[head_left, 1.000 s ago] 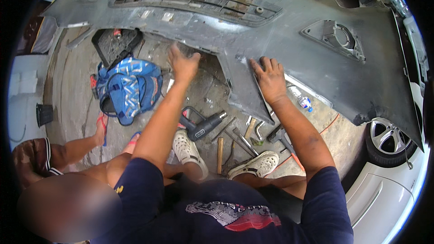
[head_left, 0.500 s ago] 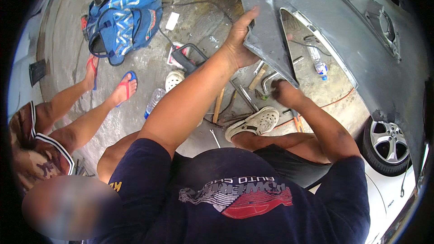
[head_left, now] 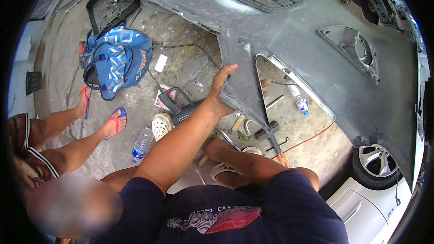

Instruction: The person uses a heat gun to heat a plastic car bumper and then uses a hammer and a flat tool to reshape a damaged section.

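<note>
My left hand [head_left: 218, 97] is closed around the pointed lower corner of a large grey car bumper cover [head_left: 280, 31]. Its thumb lies on the near face, and fingertips show through the triangular opening. My right hand [head_left: 214, 148] reaches down among the tools by my feet, partly behind the left forearm; its fingers are hidden. Close to it are a wooden handle [head_left: 203, 160] and metal bars [head_left: 229, 140]. A hammer [head_left: 274, 141] with a black head and orange handle lies below the cover's tip, beside a bent metal rod [head_left: 247, 127] and another wooden handle [head_left: 237, 122].
A black corded power tool [head_left: 186, 110], a clear bottle [head_left: 143, 143] and a blue bag [head_left: 118, 63] lie left. Beside the bag stand a co-worker's feet [head_left: 113, 126] in flip-flops. Another bottle [head_left: 299, 101] and an orange cord [head_left: 312, 136] lie right, near a car wheel [head_left: 377, 165].
My right hand has moved left from beside the bent rod to the tools by my feet, uncovering the hammer head. My left hand keeps its hold; the whole view has shifted.
</note>
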Demonstrator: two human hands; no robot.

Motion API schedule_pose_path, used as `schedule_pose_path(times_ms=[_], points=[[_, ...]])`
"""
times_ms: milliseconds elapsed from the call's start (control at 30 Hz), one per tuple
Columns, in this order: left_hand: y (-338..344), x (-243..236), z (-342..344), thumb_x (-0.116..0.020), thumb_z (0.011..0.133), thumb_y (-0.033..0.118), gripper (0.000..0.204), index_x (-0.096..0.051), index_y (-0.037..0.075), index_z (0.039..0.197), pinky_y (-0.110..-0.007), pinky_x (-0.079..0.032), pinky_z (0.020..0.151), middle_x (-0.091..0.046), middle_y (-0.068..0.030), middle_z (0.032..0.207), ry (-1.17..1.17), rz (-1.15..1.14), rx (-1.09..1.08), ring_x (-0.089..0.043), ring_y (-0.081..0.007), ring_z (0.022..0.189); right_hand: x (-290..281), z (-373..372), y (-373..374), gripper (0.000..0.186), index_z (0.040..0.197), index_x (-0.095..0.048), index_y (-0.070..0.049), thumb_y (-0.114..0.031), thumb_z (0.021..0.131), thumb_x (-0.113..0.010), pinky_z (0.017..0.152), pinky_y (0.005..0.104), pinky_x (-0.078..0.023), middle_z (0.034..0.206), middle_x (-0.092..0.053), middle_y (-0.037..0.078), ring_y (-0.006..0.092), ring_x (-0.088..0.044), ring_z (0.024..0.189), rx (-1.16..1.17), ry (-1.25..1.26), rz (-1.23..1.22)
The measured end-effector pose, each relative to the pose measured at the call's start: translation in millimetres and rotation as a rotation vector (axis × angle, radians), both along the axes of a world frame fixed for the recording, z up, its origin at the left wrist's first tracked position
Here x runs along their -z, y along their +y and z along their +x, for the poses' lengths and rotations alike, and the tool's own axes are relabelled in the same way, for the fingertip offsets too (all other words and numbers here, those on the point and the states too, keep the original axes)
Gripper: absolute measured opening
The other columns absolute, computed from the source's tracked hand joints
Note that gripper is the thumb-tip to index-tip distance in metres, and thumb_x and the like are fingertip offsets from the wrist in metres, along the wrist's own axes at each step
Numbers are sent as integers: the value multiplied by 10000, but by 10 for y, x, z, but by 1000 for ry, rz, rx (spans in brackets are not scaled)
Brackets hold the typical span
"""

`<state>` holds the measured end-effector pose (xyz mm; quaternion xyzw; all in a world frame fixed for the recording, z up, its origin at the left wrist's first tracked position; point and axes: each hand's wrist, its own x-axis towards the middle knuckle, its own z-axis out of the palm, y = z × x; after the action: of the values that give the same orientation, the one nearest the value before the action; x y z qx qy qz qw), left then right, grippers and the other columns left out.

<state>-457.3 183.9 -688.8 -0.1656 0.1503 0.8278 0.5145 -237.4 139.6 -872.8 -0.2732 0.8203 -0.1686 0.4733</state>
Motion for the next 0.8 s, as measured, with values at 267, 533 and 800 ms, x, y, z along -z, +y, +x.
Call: schedule_pose_path(times_ms=[267, 533, 800], points=[[199, 77, -9, -674, 885, 489, 634, -625, 5, 1292, -553, -557, 978, -676, -163, 1111, 0, -77, 64, -687, -325, 1037, -2559, -195, 2549, 321, 1112, -737, -73, -346, 948, -695, 846, 561, -558, 1027, -755, 205, 438, -718, 973, 463, -136, 331], [0, 20, -59, -682, 894, 490, 625, -603, 23, 1301, -570, -576, 927, -680, -174, 1080, 11, -154, 54, -699, -348, 1027, -3542, -698, 2731, 357, 1391, -573, -37, -241, 1099, -594, 595, 280, -451, 749, -568, -12, 73, -546, 655, 1436, 178, -286], [18, 46, -96, -752, 868, 496, 591, -622, 90, 1279, -552, -562, 828, -653, -178, 1128, 41, -119, 41, -688, -341, 946, -2459, -1681, 2090, 733, 1659, -327, -231, -111, 1000, -624, 783, 571, -556, 910, -713, 275, 487, -709, 882, 1060, 939, -134]])
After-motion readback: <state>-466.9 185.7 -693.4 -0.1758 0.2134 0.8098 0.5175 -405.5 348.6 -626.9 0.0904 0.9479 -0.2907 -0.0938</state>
